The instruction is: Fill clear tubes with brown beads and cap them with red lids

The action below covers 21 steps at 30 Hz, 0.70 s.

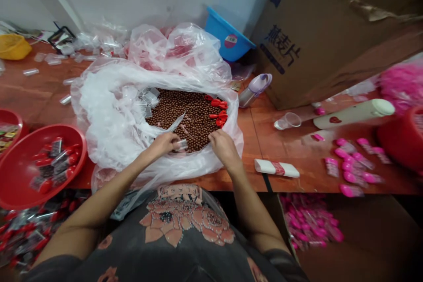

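Now the left hand [161, 146] pinches a small clear plastic tube [181, 144], while the right hand [224, 150] presses curled fingers [216, 139] into brown beads [185, 116] heaped in a plastic bag [99, 110].

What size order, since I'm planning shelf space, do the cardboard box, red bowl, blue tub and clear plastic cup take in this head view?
Largest to smallest: cardboard box, then red bowl and blue tub, unsure between those two because the tub is tilted and partly hidden, then clear plastic cup.
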Tool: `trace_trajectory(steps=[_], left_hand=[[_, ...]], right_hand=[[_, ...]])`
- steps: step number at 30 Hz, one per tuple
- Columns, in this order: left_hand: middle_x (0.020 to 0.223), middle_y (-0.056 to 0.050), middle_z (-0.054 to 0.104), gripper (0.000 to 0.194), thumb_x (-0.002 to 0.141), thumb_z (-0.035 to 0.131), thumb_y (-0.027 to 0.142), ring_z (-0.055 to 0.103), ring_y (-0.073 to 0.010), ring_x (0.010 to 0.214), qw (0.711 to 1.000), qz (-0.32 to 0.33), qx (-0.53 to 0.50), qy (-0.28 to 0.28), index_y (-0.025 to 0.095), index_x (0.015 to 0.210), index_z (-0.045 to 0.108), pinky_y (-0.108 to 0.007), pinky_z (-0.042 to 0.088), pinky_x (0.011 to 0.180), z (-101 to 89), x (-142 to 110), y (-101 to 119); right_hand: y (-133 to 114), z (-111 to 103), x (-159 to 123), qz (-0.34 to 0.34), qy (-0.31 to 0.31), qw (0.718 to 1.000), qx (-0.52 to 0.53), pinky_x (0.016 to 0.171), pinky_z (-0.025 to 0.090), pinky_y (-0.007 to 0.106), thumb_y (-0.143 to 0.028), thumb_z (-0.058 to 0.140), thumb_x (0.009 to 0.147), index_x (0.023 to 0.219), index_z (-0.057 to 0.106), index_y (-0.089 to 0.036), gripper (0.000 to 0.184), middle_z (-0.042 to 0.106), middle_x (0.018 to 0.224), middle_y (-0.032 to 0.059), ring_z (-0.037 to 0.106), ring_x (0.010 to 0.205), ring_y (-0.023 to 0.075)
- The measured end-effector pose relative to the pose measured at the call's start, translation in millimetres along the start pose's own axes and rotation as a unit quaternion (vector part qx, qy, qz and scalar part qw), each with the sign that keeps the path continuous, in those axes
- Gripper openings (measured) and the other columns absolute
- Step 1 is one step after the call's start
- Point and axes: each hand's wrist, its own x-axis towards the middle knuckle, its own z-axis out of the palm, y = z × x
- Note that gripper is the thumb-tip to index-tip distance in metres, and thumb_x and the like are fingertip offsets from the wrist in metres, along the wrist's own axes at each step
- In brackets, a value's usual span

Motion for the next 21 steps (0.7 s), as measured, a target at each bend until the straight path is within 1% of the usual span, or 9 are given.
trace_trajectory(steps=[3, 5, 6, 8, 10, 12, 16, 19, 21], left_hand=[[0.073, -0.005, 0.07, 0.018, 0.077, 0.066, 0.033, 0.059, -0.0166, 0.063, 1.0, -0.015, -0.009, 0.024, 0.019, 0.085, 0.075, -0.027, 0.041, 0.064, 0.0, 24, 7], [0.074, -0.005, 0.07, 0.019, 0.076, 0.067, 0.031, 0.059, -0.0172, 0.065, 0.998, -0.015, 0.011, 0.06, 0.018, 0.087, 0.076, -0.028, 0.041, 0.067, 6.1, 42, 12], [0.075, -0.006, 0.07, 0.018, 0.076, 0.068, 0.03, 0.059, -0.0179, 0.067, 0.997, -0.013, 0.03, 0.067, 0.017, 0.086, 0.076, -0.028, 0.041, 0.069, 10.4, 50, 15], [0.078, -0.008, 0.071, 0.016, 0.077, 0.068, 0.027, 0.061, -0.0192, 0.071, 0.996, -0.009, 0.065, 0.059, 0.016, 0.084, 0.077, -0.029, 0.041, 0.071, 20.0, 66, 20], [0.082, -0.008, 0.073, 0.017, 0.08, 0.066, 0.027, 0.061, -0.0193, 0.074, 0.996, -0.004, 0.074, 0.046, 0.016, 0.086, 0.077, -0.029, 0.041, 0.072, 29.5, 80, 25], [0.081, -0.008, 0.073, 0.019, 0.082, 0.065, 0.029, 0.061, -0.0184, 0.073, 0.997, 0.002, 0.061, 0.043, 0.015, 0.089, 0.077, -0.028, 0.041, 0.071, 38.1, 92, 30], [0.081, -0.007, 0.073, 0.02, 0.082, 0.066, 0.031, 0.061, -0.018, 0.071, 0.998, 0.02, 0.025, 0.062, 0.015, 0.087, 0.077, -0.028, 0.041, 0.071, 52.5, 112, 38], [0.088, -0.008, 0.074, 0.019, 0.082, 0.065, 0.029, 0.062, -0.0184, 0.077, 0.997, 0.035, -0.001, 0.071, 0.014, 0.089, 0.076, -0.028, 0.042, 0.074, 60.5, 124, 41], [0.091, -0.009, 0.074, 0.02, 0.083, 0.064, 0.026, 0.063, -0.0181, 0.079, 0.997, 0.034, -0.019, 0.073, 0.013, 0.091, 0.076, -0.028, 0.043, 0.077, 64.7, 129, 42]], right_hand=[[14, 3, 17, 0.029, 0.05, 0.998, 0.015, 0.081, 0.049, 0.038, -0.018, 0.041, 0.096, 0.092, 0.068, -0.016, 0.027, 0.064, 0.092, 0.0125, 0.061, 0.086, 0.0242], [22, 7, 27, 0.07, 0.085, 0.994, 0.028, 0.075, 0.05, 0.038, -0.018, 0.039, 0.095, 0.106, 0.065, -0.015, 0.029, 0.062, 0.099, 0.0139, 0.062, 0.081, 0.0234], [26, 9, 32, 0.093, 0.098, 0.99, 0.033, 0.072, 0.051, 0.038, -0.017, 0.038, 0.094, 0.116, 0.062, -0.014, 0.032, 0.061, 0.105, 0.0153, 0.063, 0.08, 0.0233], [32, 11, 41, 0.129, 0.104, 0.985, 0.037, 0.069, 0.052, 0.04, -0.018, 0.038, 0.094, 0.134, 0.051, -0.014, 0.043, 0.058, 0.119, 0.0195, 0.065, 0.081, 0.0252], [36, 11, 48, 0.142, 0.084, 0.986, 0.033, 0.071, 0.053, 0.042, -0.02, 0.04, 0.094, 0.144, 0.043, -0.017, 0.049, 0.052, 0.132, 0.022, 0.067, 0.086, 0.0278], [39, 9, 53, 0.145, 0.058, 0.987, 0.024, 0.073, 0.054, 0.042, -0.026, 0.044, 0.095, 0.145, 0.043, -0.02, 0.05, 0.052, 0.135, 0.0208, 0.068, 0.09, 0.0287], [41, 5, 57, 0.124, 0.033, 0.992, 0.001, 0.074, 0.054, 0.039, -0.03, 0.048, 0.096, 0.138, 0.053, -0.023, 0.044, 0.059, 0.125, 0.0161, 0.068, 0.091, 0.0272], [42, 6, 53, 0.092, 0.038, 0.995, 0.012, 0.075, 0.055, 0.038, -0.025, 0.05, 0.094, 0.135, 0.056, -0.022, 0.042, 0.061, 0.122, 0.0132, 0.066, 0.095, 0.0265], [43, 9, 48, 0.073, 0.056, 0.995, 0.03, 0.078, 0.054, 0.037, -0.023, 0.051, 0.092, 0.135, 0.055, -0.021, 0.043, 0.061, 0.122, 0.0123, 0.065, 0.097, 0.0257]])
